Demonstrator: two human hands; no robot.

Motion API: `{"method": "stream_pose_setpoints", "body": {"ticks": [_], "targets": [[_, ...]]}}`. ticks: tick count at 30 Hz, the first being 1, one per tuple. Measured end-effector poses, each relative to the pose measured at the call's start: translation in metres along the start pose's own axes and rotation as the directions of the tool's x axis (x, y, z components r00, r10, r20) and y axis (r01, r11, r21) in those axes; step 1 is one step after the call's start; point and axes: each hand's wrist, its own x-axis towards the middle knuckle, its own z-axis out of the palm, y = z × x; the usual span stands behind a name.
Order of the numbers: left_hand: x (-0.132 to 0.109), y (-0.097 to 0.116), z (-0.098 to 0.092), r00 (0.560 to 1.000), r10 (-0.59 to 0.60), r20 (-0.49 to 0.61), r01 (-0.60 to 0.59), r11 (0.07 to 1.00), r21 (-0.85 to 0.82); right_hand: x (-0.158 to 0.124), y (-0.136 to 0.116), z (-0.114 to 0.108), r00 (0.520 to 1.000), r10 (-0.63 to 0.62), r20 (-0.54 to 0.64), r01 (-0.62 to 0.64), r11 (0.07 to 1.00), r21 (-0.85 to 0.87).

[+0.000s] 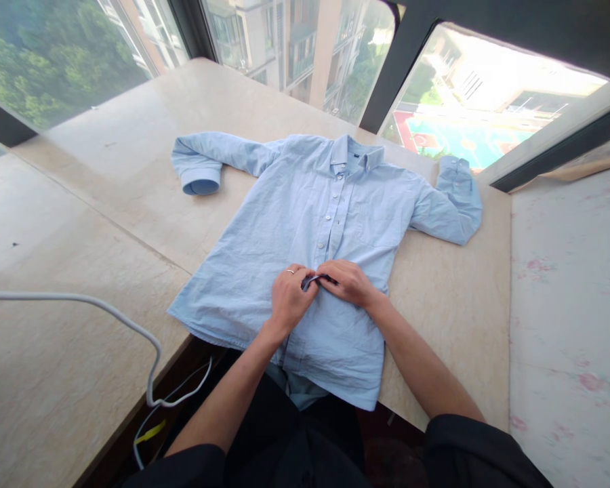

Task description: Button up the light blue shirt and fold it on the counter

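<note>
- While one blue shirt [285, 230] lies front-up on the counter [452, 298], I count two hands at its front.
- My left hand [291, 295], wearing one ring [290, 271], pinches the front edge [314, 278].
- My right hand [350, 281] pinches it just beside.
- Two sleeves [234, 152] spread outward.

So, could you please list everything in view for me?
Shirt: one, light blue, spread across the ledge
Ledge: one, beige, under the shirt
Cable: at least one, white, lower left
Strip: one, yellow, lower left
Window frame: dark, behind the ledge
Trees: uncountable, green, outside, upper left
Building: at least one, beige, outside, top centre
Court: one, turquoise and red, outside, upper right
Wall: one, whitish, pink-flowered, right
Ring: one, silvery, left hand
Sleeves: two, black, bottom
Hands: two, bare, left and right, at the shirt's front
</note>
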Motion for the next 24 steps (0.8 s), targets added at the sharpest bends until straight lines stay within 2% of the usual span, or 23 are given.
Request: {"method": "stream_pose_setpoints", "body": {"ticks": [10, 20, 24], "targets": [[-0.001, 0.0004, 0.001, 1.0, -0.004, -0.026, 0.003, 1.0, -0.02, 0.0014, 0.0014, -0.0032, 0.999, 0.049, -0.015, -0.046, 0.987, 0.153], [0.0, 0.0012, -0.0027, 0.999, -0.031, -0.011, 0.03, 0.995, -0.097, 0.0022, -0.0015, -0.0041, 0.997, 0.073, 0.022, -0.075, 0.99, 0.121], [0.0002, 0.0011, -0.0026, 1.0, -0.007, -0.004, 0.007, 0.996, -0.09, 0.0009, 0.0008, -0.0021, 0.998, 0.06, 0.023, -0.062, 0.993, 0.103]]}}
